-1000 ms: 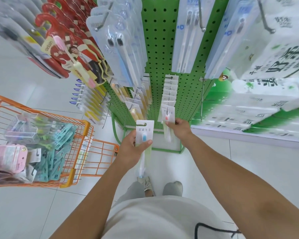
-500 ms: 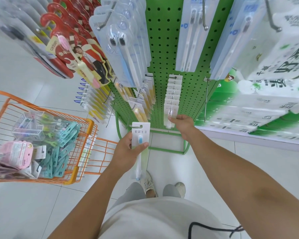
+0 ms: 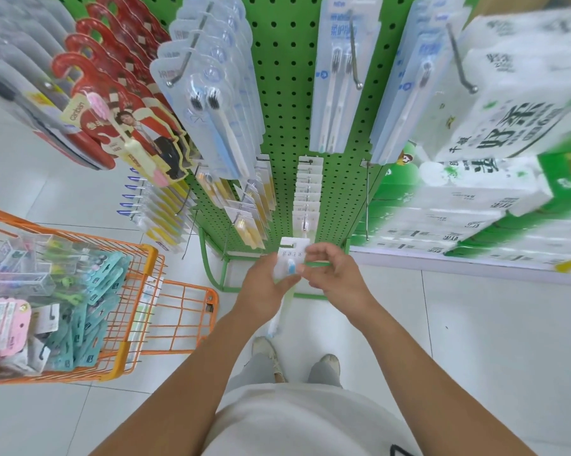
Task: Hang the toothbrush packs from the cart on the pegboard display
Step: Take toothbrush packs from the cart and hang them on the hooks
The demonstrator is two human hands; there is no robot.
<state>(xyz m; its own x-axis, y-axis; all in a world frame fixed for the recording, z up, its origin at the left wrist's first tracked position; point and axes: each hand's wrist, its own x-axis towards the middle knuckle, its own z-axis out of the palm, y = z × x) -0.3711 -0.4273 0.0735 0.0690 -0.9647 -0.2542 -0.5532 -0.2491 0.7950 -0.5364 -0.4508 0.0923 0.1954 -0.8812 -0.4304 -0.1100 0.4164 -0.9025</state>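
Left hand [image 3: 264, 284] clamped on one toothbrush pack [image 3: 290, 258]: thumb over the front of the card, other fingers curled behind. Right hand [image 3: 335, 274] just beside it, fingers loosely curled, fingertips [image 3: 305, 251] at the pack's right edge near the top; true pinch or mere touch, cannot tell, slightly blurred. Both hands close together, low in front of the green pegboard [image 3: 287, 93].

Pack: white card with a notched hang slot at the top, a line of small print below it, blue brush head showing under clear blister. Pale handle hanging down past the left hand toward the floor. Held upright, card facing up at the camera, just below the row of hung white packs [image 3: 306, 192] on a lower peg of the pegboard. Top edge near the frontmost hung pack, not on the peg.

Higher on the pegboard: clear twin-brush packs [image 3: 218, 103] on long hooks, more at centre and right. Red-carded packs [image 3: 113, 103] left of the pegboard, yellow-handled ones [image 3: 251, 205] lower down beside the white row. Tissue packs [image 3: 507, 126], white and green, stacked right of the pegboard.

Orange cart [image 3: 139, 291] left of the pegboard, on the white tile floor, holding teal carded packs [image 3: 90, 307], clear boxes and a pink pack [image 3: 4, 324].
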